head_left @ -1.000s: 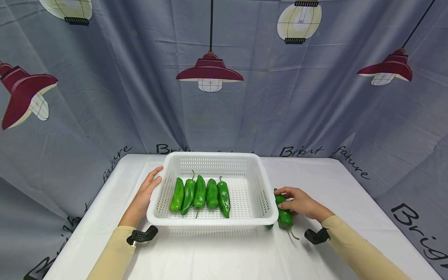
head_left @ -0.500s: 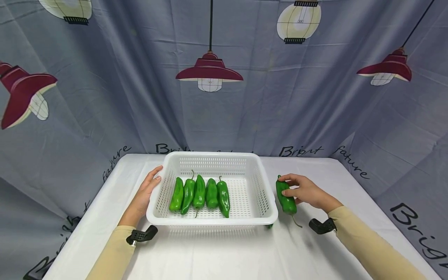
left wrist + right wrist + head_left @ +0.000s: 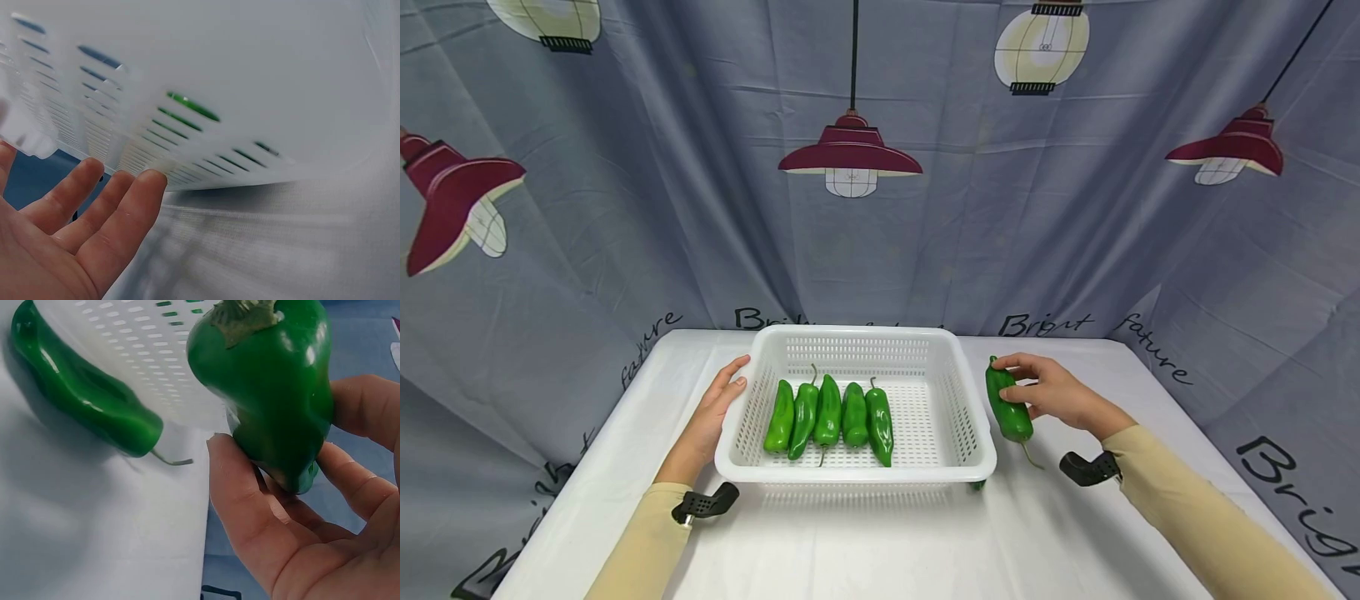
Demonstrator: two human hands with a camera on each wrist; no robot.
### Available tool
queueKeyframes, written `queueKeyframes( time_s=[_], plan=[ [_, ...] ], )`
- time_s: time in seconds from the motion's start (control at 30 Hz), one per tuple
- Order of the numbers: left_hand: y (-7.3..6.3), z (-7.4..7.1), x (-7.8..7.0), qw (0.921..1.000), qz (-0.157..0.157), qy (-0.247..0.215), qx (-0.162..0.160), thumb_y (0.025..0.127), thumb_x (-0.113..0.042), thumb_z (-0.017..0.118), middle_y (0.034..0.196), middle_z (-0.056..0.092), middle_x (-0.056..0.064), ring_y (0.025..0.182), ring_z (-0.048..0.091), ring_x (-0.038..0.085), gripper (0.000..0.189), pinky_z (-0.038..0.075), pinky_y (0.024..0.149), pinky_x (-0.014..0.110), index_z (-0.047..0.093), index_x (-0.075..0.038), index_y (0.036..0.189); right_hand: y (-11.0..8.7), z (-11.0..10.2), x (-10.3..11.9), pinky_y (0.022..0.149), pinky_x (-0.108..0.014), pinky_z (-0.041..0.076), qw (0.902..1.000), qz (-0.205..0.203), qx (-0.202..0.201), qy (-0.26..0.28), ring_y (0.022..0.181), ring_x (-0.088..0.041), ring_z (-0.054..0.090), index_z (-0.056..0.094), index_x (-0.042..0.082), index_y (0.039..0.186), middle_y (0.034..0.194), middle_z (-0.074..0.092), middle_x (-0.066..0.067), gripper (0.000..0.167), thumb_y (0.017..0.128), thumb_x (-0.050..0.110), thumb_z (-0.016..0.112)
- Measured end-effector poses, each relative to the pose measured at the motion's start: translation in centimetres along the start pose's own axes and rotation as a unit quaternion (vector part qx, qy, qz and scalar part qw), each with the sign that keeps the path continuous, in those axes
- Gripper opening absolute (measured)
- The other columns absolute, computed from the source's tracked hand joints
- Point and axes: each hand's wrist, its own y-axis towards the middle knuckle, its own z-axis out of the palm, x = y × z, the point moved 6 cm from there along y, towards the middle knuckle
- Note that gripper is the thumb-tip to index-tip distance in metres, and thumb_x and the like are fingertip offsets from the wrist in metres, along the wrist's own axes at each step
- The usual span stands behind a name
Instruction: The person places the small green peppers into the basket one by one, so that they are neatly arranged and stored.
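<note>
The pepper (image 3: 1007,406) in my right hand (image 3: 1056,396) is dark green and glossy, broad at the stem end and narrow at the tip, with a thin curved stalk. I pinch it between thumb and fingers, raised above the table (image 3: 880,542), just right of the white basket (image 3: 958,367). Another pepper (image 3: 81,387) lies on the table against the basket's right wall. Five peppers (image 3: 829,415) lie side by side inside. My left hand (image 3: 711,417), fingers straight, rests against the left wall.
</note>
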Motion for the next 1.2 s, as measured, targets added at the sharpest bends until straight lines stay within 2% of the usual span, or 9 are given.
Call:
queueKeyframes(
  time_s=[0.47,0.8,1.2],
  plan=[
    [0.0,-0.2,0.0,1.0000,0.003,-0.003,0.000,0.112,-0.036,0.032,0.165,0.024,0.015,0.118,0.055,-0.009,0.053,0.051,0.093,0.017,0.017,-0.019,0.160,0.9,0.1,2.2,0.076,-0.043,0.063,1.0000,-0.003,0.007,0.005,0.108,-0.031,0.064,0.044,-0.001,0.148,0.145,0.042,-0.035,0.057,0.097,0.012,0.067],
    [0.0,-0.2,0.2,1.0000,0.004,-0.001,-0.004,0.112,-0.036,0.033,0.165,0.024,0.015,0.117,0.054,-0.011,0.053,0.050,0.094,0.015,0.017,-0.018,0.160,2.6,1.9,3.7,0.073,-0.046,0.063,0.9997,0.001,0.021,0.012,0.108,-0.033,0.065,0.045,0.002,0.147,0.146,0.042,-0.034,0.055,0.097,0.009,0.066],
    [0.1,0.1,0.0,0.9999,0.002,-0.012,-0.001,0.112,-0.035,0.033,0.163,0.026,0.014,0.116,0.056,-0.008,0.053,0.052,0.093,0.017,0.018,-0.018,0.160,4.6,4.3,4.6,0.075,-0.045,0.063,0.9997,0.017,0.017,0.011,0.113,-0.036,0.064,0.046,0.004,0.148,0.146,0.045,-0.031,0.055,0.097,0.012,0.066]
  ],
)
